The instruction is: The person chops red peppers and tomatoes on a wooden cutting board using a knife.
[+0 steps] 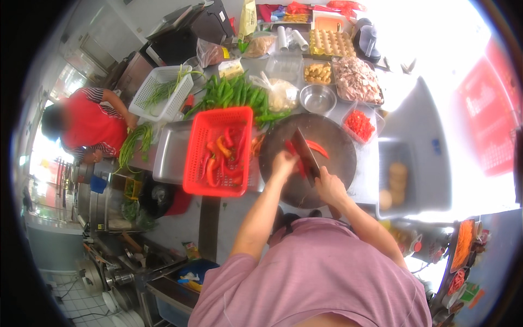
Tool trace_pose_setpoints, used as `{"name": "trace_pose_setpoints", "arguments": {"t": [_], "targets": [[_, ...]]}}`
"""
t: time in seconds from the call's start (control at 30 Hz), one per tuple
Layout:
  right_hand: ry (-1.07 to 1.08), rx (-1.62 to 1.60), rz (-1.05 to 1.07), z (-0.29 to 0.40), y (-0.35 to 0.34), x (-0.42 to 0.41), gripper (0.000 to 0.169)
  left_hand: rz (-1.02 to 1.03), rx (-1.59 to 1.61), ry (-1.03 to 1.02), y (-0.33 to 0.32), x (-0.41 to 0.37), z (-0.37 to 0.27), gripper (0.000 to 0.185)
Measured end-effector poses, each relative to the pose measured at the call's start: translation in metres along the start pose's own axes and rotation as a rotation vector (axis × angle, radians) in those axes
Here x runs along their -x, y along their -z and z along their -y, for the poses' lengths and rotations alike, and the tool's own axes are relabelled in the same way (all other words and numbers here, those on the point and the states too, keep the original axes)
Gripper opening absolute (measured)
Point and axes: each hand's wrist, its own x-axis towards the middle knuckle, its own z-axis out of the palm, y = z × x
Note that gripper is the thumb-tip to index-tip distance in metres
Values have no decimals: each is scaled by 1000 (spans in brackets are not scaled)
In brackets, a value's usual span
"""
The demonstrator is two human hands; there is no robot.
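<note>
Over a round dark chopping board (282, 190), my right hand (329, 187) grips a wide-bladed cleaver (305, 152). My left hand (284, 164) pins a red chili pepper (301, 167) against the board, just left of the blade. To the right of the cleaver lie red chili strips (318, 148). Left of the board stands a red plastic basket (189, 163) holding several whole red peppers (220, 157). A clear tub of chopped red pepper (359, 126) sits at the board's upper right. The blade hides part of the held pepper.
Green chili peppers (233, 92) are heaped behind the red basket. Beyond the board are a metal bowl (318, 99), a tray of sliced meat (357, 79) and an egg tray (331, 43). At left, a person in red (96, 122) stands by long green beans (139, 141) and a white basket (161, 92).
</note>
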Motion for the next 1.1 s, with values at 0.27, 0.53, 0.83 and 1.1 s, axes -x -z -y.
{"name": "trace_pose_setpoints", "arguments": {"t": [0.27, 0.53, 0.83, 1.1], "targets": [[14, 12, 31, 9, 11, -2, 24, -56, -293, -202, 6, -29, 36, 21], [-82, 76, 79, 31, -9, 1, 23, -13, -425, -336, 12, -26, 38, 20], [-37, 43, -62, 33, -22, -23, 18, -121, -502, -186, 30, -3, 3, 25], [-97, 69, 54, 56, -5, 13, 23, 0, -434, 13, 22, 6, -24, 20]]}}
